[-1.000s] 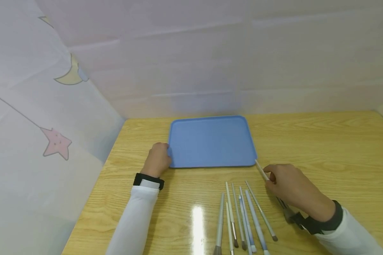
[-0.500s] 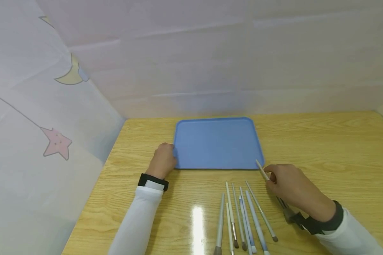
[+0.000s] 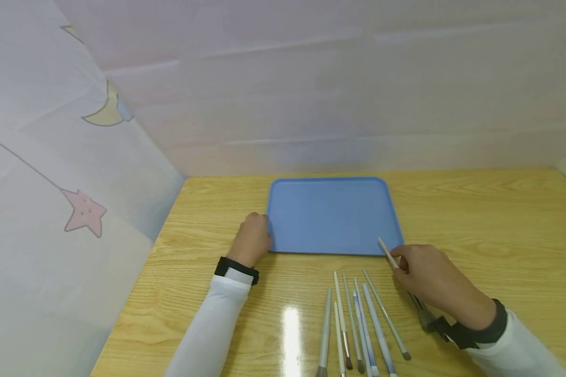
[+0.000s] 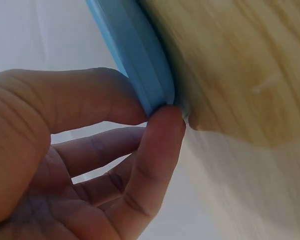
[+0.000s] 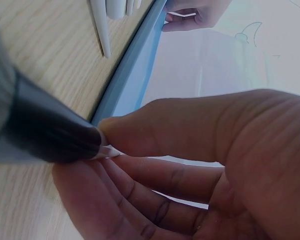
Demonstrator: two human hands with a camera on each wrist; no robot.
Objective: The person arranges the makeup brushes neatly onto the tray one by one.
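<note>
Pinching the left edge of the blue tray between thumb and finger, our left hand holds it flat on the wooden table, far of centre. Near and right of that, a row of makeup brushes lies with handles pointing far. Our right hand grips one brush, its long axis slanting far-left so the handle tip sits just over the tray's near right corner; pale curtains close in the left and far sides.

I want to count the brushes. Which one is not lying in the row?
The cream-handled brush pinched in the right hand; its tip reaches over the blue tray, while the other brushes lie on the table.
</note>
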